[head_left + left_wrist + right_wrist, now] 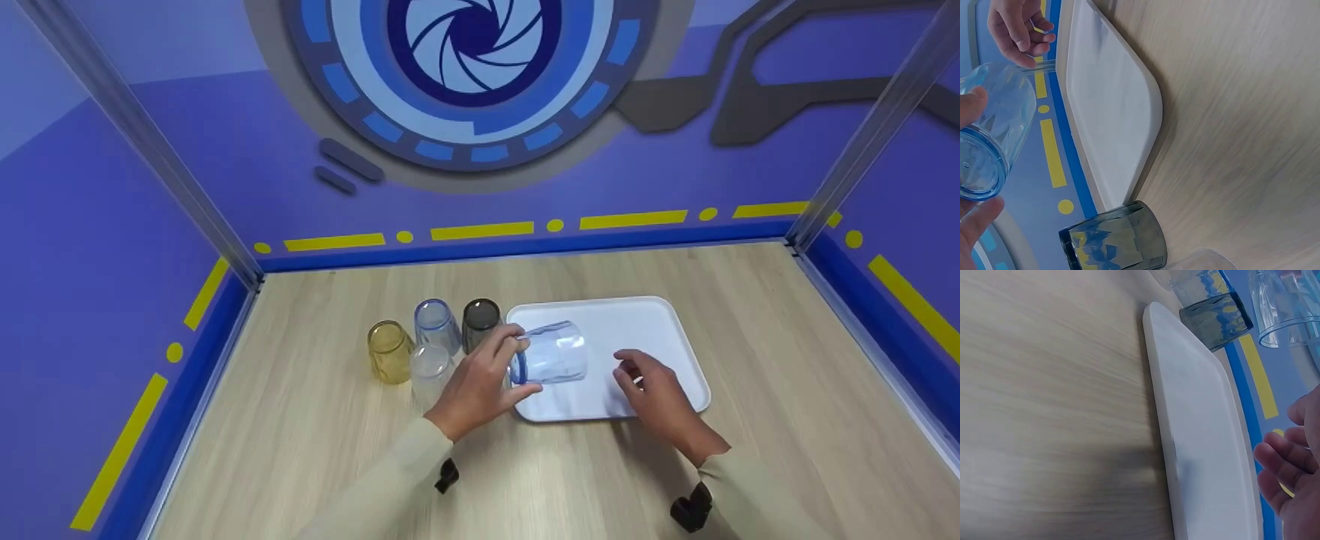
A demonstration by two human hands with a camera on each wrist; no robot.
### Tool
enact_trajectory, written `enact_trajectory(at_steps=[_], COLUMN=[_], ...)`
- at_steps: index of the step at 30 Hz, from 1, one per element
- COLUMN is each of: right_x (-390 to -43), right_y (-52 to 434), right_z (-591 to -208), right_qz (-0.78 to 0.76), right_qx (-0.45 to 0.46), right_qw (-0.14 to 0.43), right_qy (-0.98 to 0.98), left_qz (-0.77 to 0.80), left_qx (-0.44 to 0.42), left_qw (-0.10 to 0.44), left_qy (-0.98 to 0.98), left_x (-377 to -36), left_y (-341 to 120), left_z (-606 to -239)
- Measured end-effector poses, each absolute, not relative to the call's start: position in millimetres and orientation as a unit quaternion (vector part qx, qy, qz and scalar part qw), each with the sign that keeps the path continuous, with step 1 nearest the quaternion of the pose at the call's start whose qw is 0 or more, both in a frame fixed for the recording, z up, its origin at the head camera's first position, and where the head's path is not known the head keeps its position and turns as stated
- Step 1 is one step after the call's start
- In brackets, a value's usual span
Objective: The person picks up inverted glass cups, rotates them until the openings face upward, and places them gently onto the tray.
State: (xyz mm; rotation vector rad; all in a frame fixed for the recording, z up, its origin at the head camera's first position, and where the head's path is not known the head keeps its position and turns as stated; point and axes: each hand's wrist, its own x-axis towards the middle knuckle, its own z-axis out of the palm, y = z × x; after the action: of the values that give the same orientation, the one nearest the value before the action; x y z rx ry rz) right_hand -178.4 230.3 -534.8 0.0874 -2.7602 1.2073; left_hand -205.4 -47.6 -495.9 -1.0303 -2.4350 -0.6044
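Observation:
My left hand [480, 379] grips a light blue clear drinking glass [555, 354] near its thick base, thumb on one side and fingers on the other. Tilted onto its side, the glass is held above the white tray [637, 319], its mouth toward the right. In the left wrist view the base of this glass [979, 163] faces the camera, well above the tray. My right hand [656, 390] hovers over the tray's right part with loosely bent fingers and nothing in them. The right wrist view shows a gap between its fingers [1280, 464] and the glass.
Left of the tray several glasses stand upside down: a yellow one [390, 352], a blue-tinted one [437, 326], a dark grey one [481, 322] and a clear one [430, 371] partly behind my left hand. Patterned blue-purple walls [202, 150] enclose the wooden table [315, 442].

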Motion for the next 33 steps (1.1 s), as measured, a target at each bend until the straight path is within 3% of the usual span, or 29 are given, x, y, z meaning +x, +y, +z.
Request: enact_trajectory(at_steps=[33], right_x=[-177.4], right_y=[220.2], right_z=[-525.2], right_qz=[0.496], right_qx=[0.002], right_qw=[-0.023], right_qy=[-0.868], left_qz=[-0.26], left_qx=[-0.408], left_qw=[0.252], left_qy=[-0.838], left_x=[-201.7], left_y=[-39.1], left_z=[-497.2])
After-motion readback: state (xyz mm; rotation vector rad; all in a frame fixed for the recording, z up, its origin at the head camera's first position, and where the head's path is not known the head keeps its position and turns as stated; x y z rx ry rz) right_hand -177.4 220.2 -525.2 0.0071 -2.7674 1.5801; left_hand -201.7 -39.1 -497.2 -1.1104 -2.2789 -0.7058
